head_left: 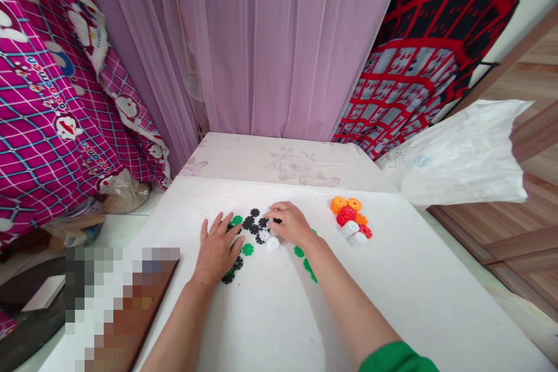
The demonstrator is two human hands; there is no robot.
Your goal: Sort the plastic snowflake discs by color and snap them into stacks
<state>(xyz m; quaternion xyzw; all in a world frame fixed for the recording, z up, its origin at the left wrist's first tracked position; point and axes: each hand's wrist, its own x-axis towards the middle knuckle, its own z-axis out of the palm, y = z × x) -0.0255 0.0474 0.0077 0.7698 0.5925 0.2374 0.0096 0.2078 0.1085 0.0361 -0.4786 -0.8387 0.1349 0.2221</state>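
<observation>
Small notched plastic snowflake discs lie in a loose group on the white-covered table [270, 325]. Black discs [248, 223] are clustered between my hands. My left hand [217, 250] rests at the group's left side, fingers spread, partly covering black and green discs. A green disc [247, 249] lies just right of its thumb. My right hand [291, 223] is at the group's right edge, its thumb and fingers curled around a white disc that is mostly hidden. Below its fingertips lies a loose white disc [272, 243]. Green discs [299, 251] lie beside and partly under my right forearm.
A pile of orange discs [338, 204], red discs [346, 216] and white discs [350, 229] sits to the right. A brown framed panel [152, 296], partly blurred, borders the table's left. A white plastic bag [462, 154] stands beyond the right edge, and a purple curtain [279, 46] hangs behind.
</observation>
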